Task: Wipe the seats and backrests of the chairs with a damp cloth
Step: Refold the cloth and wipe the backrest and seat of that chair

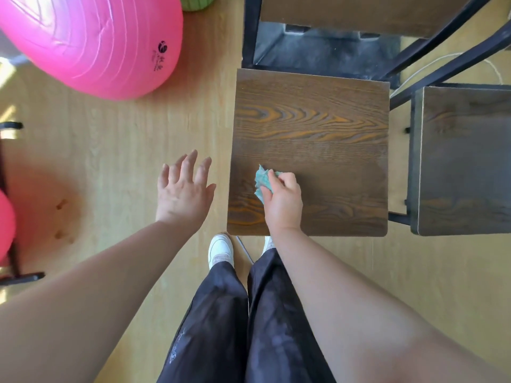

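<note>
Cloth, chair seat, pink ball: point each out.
cloth [262, 178], head view, bunched teal folds.
chair seat [318, 125], head view, bare wood mid-seat.
pink ball [91, 42], head view, its ribbed side.

A big pink exercise ball [91, 42] sits at ten o'clock on the pale wooden floor [110, 150]. A green object [196, 1] shows near twelve.

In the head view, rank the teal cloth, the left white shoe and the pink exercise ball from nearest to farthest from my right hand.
From the right hand:
1. Teal cloth, gripped in it, on the chair seat.
2. Left white shoe, below and left.
3. Pink exercise ball, far upper left.
</note>
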